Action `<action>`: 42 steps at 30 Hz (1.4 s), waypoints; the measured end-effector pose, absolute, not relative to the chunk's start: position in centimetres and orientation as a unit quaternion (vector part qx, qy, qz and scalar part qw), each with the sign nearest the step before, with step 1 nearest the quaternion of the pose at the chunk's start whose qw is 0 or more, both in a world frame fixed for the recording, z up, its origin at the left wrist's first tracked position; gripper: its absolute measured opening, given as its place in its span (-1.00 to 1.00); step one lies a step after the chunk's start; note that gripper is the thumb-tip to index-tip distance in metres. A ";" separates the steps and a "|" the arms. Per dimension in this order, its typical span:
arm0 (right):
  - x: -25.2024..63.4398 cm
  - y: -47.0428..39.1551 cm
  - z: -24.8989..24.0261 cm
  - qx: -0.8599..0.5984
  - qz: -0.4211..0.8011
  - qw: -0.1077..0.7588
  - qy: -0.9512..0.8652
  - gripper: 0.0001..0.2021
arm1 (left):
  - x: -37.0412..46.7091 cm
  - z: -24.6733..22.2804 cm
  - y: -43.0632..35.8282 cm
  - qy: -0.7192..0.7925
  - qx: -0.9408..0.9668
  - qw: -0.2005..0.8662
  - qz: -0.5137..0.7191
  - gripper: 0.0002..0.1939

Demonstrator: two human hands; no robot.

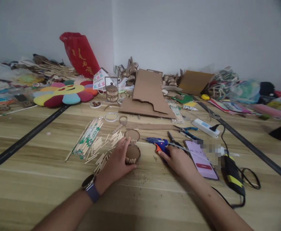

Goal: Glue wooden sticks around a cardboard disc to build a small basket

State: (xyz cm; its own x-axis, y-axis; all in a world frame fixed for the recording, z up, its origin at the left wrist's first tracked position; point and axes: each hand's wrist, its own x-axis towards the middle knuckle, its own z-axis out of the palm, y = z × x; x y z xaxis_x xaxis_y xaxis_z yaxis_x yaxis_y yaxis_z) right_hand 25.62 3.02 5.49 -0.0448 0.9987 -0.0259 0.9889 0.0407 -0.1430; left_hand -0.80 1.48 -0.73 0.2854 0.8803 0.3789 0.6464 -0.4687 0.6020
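Pale grey walls (178, 38) meet in a corner behind a wood-grained desk (46, 199) crossed by dark strips. From the head view, the round piece (132, 154) has a brown disc base edged with short pale stick segments; a thinner ring (132, 135) lies just beyond it. Loose wooden sticks (96, 145) and a glossy plastic-wrapped bundle (87, 138) spread to the left. Flat corrugated cardboard (147, 91) with a ragged cut edge lies farther back, near a small lidded basket (111, 93) in an upright frame. Plush petals in several colours ring the yellow cushion (67, 90), beside a smooth red bag (81, 54)

The left hand (117, 160) hides part of the round piece, while a pixelated patch covers the area beside the phone (201, 160). Items along the wall blur together

Reaching in from the lower left, the left arm wears a watch (89, 184); its fingers curve widely around the round piece, and how firmly they press is unclear. The right hand (178, 158) comes from the lower right, fingers closed around the handle of a blue glue gun (157, 142) with an orange trigger, its nozzle pointing left
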 end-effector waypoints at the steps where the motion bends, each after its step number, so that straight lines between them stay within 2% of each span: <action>1: 25.7 3.1 5.2 -0.690 0.068 0.039 -0.720 -0.70 | -0.7 -0.6 1.4 0.490 0.784 0.165 0.344 0.17; 6: 25.4 3.3 4.6 -0.682 0.073 0.045 -0.726 -0.77 | -0.6 -0.6 1.2 0.490 0.789 0.149 0.339 0.13; 9: 25.8 3.0 4.4 -0.683 0.075 0.078 -0.722 -0.77 | -0.5 -0.9 1.2 0.490 0.782 0.151 0.354 0.10; 13: 26.6 2.5 4.4 -0.680 0.087 0.169 -0.708 -0.73 | -0.6 -1.1 1.4 0.489 0.781 0.152 0.357 0.09; 18: 26.2 1.9 4.8 -0.620 0.147 0.337 -0.693 -0.71 | -0.7 -0.8 1.4 0.495 0.783 0.149 0.346 0.06; 21: 25.7 1.6 5.0 -0.601 0.210 0.387 -0.667 -0.73 | -0.7 -0.7 1.4 0.496 0.779 0.152 0.352 0.06; 24: 25.6 1.2 5.1 -0.594 0.300 0.385 -0.639 -0.73 | -0.7 -0.7 1.4 0.496 0.778 0.151 0.354 0.08; 29: 25.3 0.6 4.9 -0.540 0.432 0.321 -0.647 -0.67 | -0.8 -1.0 1.5 0.488 0.785 0.142 0.356 0.11; 35: 24.3 0.6 3.4 -0.470 0.464 0.263 -0.703 -0.60 | -0.9 -1.2 1.5 0.484 0.783 0.147 0.361 0.08; 42: 24.8 0.8 3.1 -0.468 0.448 0.240 -0.723 -0.57 | -0.8 -1.3 1.4 0.487 0.781 0.154 0.360 0.11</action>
